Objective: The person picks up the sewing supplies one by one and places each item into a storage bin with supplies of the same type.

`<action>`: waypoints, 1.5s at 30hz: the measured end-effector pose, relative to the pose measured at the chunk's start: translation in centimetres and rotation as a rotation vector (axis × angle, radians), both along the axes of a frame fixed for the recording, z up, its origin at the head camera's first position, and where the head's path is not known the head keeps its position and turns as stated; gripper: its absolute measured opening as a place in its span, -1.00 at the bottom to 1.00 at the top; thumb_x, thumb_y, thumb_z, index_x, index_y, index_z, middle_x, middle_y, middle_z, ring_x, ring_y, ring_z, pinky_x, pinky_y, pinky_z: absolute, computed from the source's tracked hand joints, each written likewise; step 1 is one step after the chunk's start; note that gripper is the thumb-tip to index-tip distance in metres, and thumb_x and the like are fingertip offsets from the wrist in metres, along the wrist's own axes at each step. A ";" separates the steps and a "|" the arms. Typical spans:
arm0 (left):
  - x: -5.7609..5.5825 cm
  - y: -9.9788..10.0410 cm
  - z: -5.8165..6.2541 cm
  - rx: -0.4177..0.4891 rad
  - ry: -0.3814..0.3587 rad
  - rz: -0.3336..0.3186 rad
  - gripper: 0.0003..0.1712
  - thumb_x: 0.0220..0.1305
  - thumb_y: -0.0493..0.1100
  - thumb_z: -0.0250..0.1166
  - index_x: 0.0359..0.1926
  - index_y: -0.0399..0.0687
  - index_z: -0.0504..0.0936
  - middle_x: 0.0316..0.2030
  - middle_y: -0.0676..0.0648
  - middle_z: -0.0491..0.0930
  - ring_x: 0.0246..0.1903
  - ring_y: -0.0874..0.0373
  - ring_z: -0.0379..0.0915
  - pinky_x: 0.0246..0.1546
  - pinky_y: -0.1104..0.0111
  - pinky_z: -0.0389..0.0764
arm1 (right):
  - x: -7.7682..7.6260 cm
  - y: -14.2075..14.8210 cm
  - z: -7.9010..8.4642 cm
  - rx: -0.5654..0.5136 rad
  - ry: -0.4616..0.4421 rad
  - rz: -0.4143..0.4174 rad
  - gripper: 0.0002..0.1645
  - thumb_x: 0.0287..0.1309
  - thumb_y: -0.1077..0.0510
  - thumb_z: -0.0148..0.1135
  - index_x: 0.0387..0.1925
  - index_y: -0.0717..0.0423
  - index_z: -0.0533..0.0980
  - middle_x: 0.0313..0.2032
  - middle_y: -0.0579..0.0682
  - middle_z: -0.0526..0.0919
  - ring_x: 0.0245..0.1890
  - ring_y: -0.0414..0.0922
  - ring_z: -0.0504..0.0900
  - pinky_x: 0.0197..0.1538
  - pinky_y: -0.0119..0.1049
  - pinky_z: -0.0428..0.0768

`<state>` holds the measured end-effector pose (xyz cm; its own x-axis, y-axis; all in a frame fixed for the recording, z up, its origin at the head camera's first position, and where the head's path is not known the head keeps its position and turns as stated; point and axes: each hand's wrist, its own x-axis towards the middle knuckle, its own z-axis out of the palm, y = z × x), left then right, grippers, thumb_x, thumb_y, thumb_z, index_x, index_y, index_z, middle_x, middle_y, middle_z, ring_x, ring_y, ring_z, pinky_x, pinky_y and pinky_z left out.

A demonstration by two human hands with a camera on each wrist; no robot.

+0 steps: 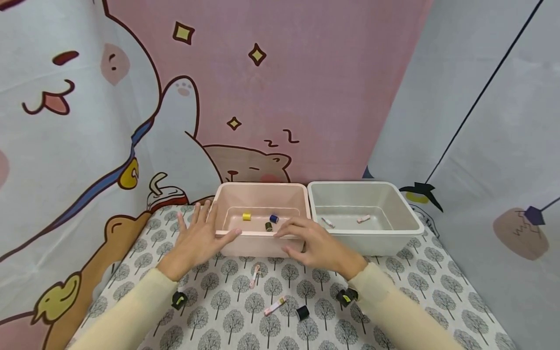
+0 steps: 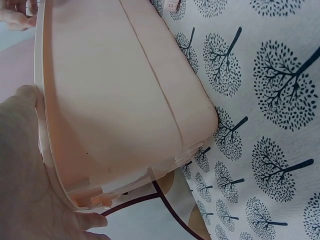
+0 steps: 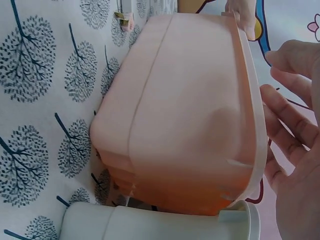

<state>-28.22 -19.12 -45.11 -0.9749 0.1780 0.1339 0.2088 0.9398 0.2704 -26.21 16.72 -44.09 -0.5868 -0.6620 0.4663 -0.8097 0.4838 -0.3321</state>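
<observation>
My left hand is spread at the left front corner of the pink bin, touching its rim with fairly straight fingers. At the bin's right front rim is my right hand, its fingers loosely bent over the edge and its thumb apart from the wall. Neither hand wraps round anything. Inside the pink bin lie a yellow thread spool, a blue thread spool and a dark green thread spool. In the right wrist view, a gap shows between the thumb and the pink bin.
A white bin stands right beside the pink one, with two small pale strips inside. On the tree-print cloth lie a black thread spool, a folded measuring tape and a pinkish strip. A printed curtain hangs behind.
</observation>
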 end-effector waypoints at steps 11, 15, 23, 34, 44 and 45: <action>0.0 0.1 0.3 -0.011 0.001 -0.002 0.47 0.55 0.83 -0.11 0.93 -0.18 -0.15 0.90 -0.38 -0.24 0.90 -0.49 -0.42 0.69 -0.64 -0.59 | 1.4 0.1 -0.9 -0.027 0.147 0.059 -0.55 0.32 0.18 0.67 0.22 0.00 0.81 0.21 -0.11 0.85 0.30 -0.09 0.78 0.52 -0.01 0.76; -0.1 0.1 0.4 -0.007 0.003 -0.003 0.46 0.55 0.82 -0.08 0.93 -0.18 -0.14 0.90 -0.38 -0.23 0.90 -0.49 -0.41 0.69 -0.65 -0.58 | 2.0 0.0 -1.5 -0.029 0.183 0.079 -0.56 0.29 0.17 0.69 0.18 -0.03 0.81 0.18 -0.13 0.87 0.26 -0.13 0.79 0.44 -0.05 0.79; -0.2 0.0 0.3 0.001 0.005 0.000 0.42 0.59 0.75 0.00 0.93 -0.18 -0.15 0.90 -0.40 -0.23 0.89 -0.50 -0.41 0.69 -0.65 -0.58 | 3.3 -0.2 -2.8 0.046 0.098 0.087 -0.54 0.36 0.06 0.69 0.25 -0.17 0.79 0.23 -0.19 0.83 0.34 -0.18 0.75 0.52 -0.02 0.75; -0.2 0.1 0.3 0.005 -0.006 0.005 0.40 0.61 0.69 0.08 0.93 -0.19 -0.16 0.90 -0.40 -0.24 0.90 -0.49 -0.42 0.70 -0.64 -0.60 | 4.4 -0.6 -4.3 0.248 -0.155 0.040 -0.43 0.44 -0.09 0.65 0.40 -0.38 0.71 0.40 -0.30 0.75 0.47 -0.19 0.67 0.63 0.15 0.67; 0.0 0.0 0.1 0.002 -0.010 0.006 0.45 0.57 0.77 0.00 0.93 -0.19 -0.16 0.90 -0.41 -0.24 0.89 -0.50 -0.41 0.70 -0.64 -0.59 | 4.1 -1.1 -6.1 0.341 -0.327 0.092 -0.42 0.49 -0.13 0.61 0.46 -0.42 0.71 0.44 -0.31 0.71 0.46 -0.25 0.66 0.59 -0.04 0.71; 0.0 0.0 0.1 0.001 -0.010 0.007 0.44 0.58 0.76 0.01 0.93 -0.19 -0.16 0.90 -0.41 -0.24 0.89 -0.50 -0.41 0.69 -0.65 -0.59 | 4.1 -1.1 -6.3 0.346 -0.327 0.099 -0.42 0.48 -0.13 0.62 0.45 -0.42 0.71 0.41 -0.35 0.71 0.43 -0.28 0.66 0.57 -0.09 0.72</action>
